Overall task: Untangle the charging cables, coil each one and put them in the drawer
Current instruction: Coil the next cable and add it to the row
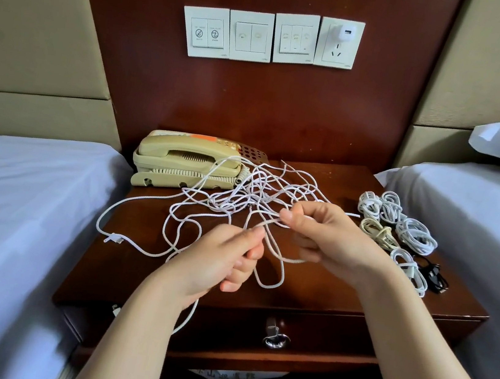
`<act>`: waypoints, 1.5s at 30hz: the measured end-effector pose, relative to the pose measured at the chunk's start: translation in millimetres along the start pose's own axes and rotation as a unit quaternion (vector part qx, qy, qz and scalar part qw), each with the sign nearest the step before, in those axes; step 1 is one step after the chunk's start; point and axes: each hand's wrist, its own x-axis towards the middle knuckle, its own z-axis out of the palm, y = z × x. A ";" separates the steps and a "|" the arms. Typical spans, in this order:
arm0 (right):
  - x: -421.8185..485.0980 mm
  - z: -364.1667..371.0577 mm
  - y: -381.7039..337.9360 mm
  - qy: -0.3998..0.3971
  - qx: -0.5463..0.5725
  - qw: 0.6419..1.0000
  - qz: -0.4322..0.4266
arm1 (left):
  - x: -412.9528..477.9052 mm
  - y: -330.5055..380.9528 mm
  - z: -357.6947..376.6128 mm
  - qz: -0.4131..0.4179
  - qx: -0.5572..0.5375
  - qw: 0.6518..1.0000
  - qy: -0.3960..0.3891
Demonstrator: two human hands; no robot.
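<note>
The left bed (15,204) and the right bed (478,221), both in smooth pale sheets and cut off at the edges, are flanking a glossy dark wooden counter (324,291). Below it the drawer (334,336) is showing a shiny metal ring pull (276,337), its front partly hidden by the forearms. A cream plastic telephone (182,160) is sitting at the back left. The tangled cables (241,194), thin white cords, are sprawling in loose loops mid-counter, one strand hanging over the front edge. The coiled cables (398,223) are lying bundled at the right; a black cable (433,273) is hard to make out. The left hand (219,262) is pinching a strand with curled fingers; the right hand (332,236) is gripping another.
</note>
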 end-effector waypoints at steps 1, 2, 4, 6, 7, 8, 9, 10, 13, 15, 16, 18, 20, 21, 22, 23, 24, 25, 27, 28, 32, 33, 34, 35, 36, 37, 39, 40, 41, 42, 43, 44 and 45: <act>-0.6 -3.4 -0.9 0.008 -0.035 0.999 0.013 | -0.9 -0.5 -2.7 -0.001 0.009 1.000 0.015; -0.9 -7.5 -0.8 0.014 -0.111 0.994 0.018 | -2.0 -0.9 -5.4 -0.004 0.014 1.000 0.027; -1.7 -11.0 -0.4 -0.003 -0.303 0.953 0.022 | -4.5 -2.0 -9.6 -0.011 0.012 0.999 0.038; -2.4 -5.5 2.3 -0.037 -0.414 0.909 0.029 | -6.0 -2.7 -11.9 -0.018 0.008 0.999 0.037; -2.6 0.1 4.7 -0.043 -0.442 0.895 0.037 | -6.4 -2.7 -12.0 -0.023 0.006 0.999 0.034; -2.9 6.5 7.1 -0.040 -0.460 0.886 0.046 | -6.7 -3.1 -11.8 -0.027 0.003 0.999 0.031; -3.0 13.2 9.8 -0.030 -0.469 0.881 0.051 | -6.3 -3.7 -11.3 -0.029 -0.002 0.999 0.029; -2.6 19.9 12.9 -0.015 -0.462 0.886 0.042 | -5.8 -4.3 -10.9 -0.030 -0.008 0.999 0.028; -1.2 38.5 19.3 0.007 -0.364 0.930 -0.053 | -3.7 -4.3 -8.5 -0.032 -0.049 0.998 0.032; -0.1 42.7 20.0 0.002 -0.291 0.950 -0.113 | -2.4 -3.2 -6.4 -0.023 -0.100 0.994 0.026; 0.5 42.7 19.4 -0.009 -0.267 0.954 -0.136 | -2.0 -2.4 -5.2 -0.017 -0.122 0.992 0.019; 1.5 40.4 17.8 -0.035 -0.234 0.959 -0.154 | -2.2 -1.5 -2.4 -0.004 -0.147 0.989 0.002; 1.9 35.9 17.8 -0.052 -0.233 0.962 -0.136 | -2.4 -1.7 0.4 -0.003 -0.159 0.987 -0.009; 2.3 33.8 18.3 -0.057 -0.242 0.960 -0.127 | -2.1 -2.1 1.7 -0.008 -0.165 0.986 -0.007; 2.4 32.3 18.9 -0.060 -0.250 0.959 -0.122 | -1.3 -2.2 2.9 -0.015 -0.171 0.985 0.001; 2.7 32.0 19.2 -0.060 -0.254 0.958 -0.120 | 0.3 -2.2 4.4 -0.021 -0.171 0.985 0.017; 3.3 32.4 18.7 -0.055 -0.260 0.956 -0.123 | 2.4 -2.0 6.0 -0.027 -0.167 0.985 0.041; 4.7 33.0 18.6 -0.043 -0.272 0.953 -0.128 | 5.0 -1.6 8.1 -0.032 -0.160 0.984 0.067; 7.7 34.1 18.7 -0.008 -0.304 0.942 -0.140 | 9.1 -0.4 12.1 -0.043 -0.158 0.980 0.115; 9.1 34.3 19.0 0.005 -0.314 0.938 -0.145 | 10.6 0.5 13.6 -0.045 -0.166 0.976 0.131; 12.8 33.4 18.0 0.034 -0.345 0.923 -0.169 | 14.1 2.9 14.3 -0.046 -0.208 0.964 0.157; 14.0 32.9 18.5 0.039 -0.351 0.919 -0.174 | 15.0 3.3 14.4 -0.046 -0.217 0.962 0.161; 14.9 33.0 19.2 0.043 -0.355 0.917 -0.178 | 15.3 3.5 14.9 -0.047 -0.222 0.959 0.167; 15.6 33.6 20.4 0.046 -0.357 0.915 -0.180 | 15.5 3.6 15.8 -0.048 -0.225 0.957 0.175; 16.2 34.7 21.9 0.050 -0.358 0.915 -0.181 | 15.4 3.7 17.0 -0.050 -0.227 0.955 0.184; 16.5 36.1 22.7 0.055 -0.357 0.914 -0.184 | 15.7 3.6 18.3 -0.049 -0.231 0.952 0.195; 16.2 38.1 22.2 0.067 -0.351 0.914 -0.194 | 16.5 4.3 20.9 -0.037 -0.233 0.946 0.222; 15.9 38.8 21.2 0.074 -0.347 0.913 -0.201 | 17.0 4.6 21.3 -0.028 -0.225 0.943 0.243; 15.6 39.5 20.2 0.079 -0.345 0.912 -0.207 | 18.2 4.3 20.8 -0.018 -0.211 0.940 0.267; 15.1 40.5 19.8 0.084 -0.346 0.910 -0.213 | 18.8 3.3 19.5 -0.008 -0.192 0.938 0.290; 14.6 42.1 20.4 0.088 -0.352 0.907 -0.215 | 20.1 1.7 17.9 -0.001 -0.169 0.936 0.310; 13.6 44.2 21.9 0.089 -0.359 0.904 -0.214 | 20.8 -0.6 16.2 0.005 -0.142 0.935 0.325; 12.6 46.4 23.5 0.088 -0.367 0.902 -0.210 | 21.3 -3.2 14.3 0.008 -0.117 0.935 0.336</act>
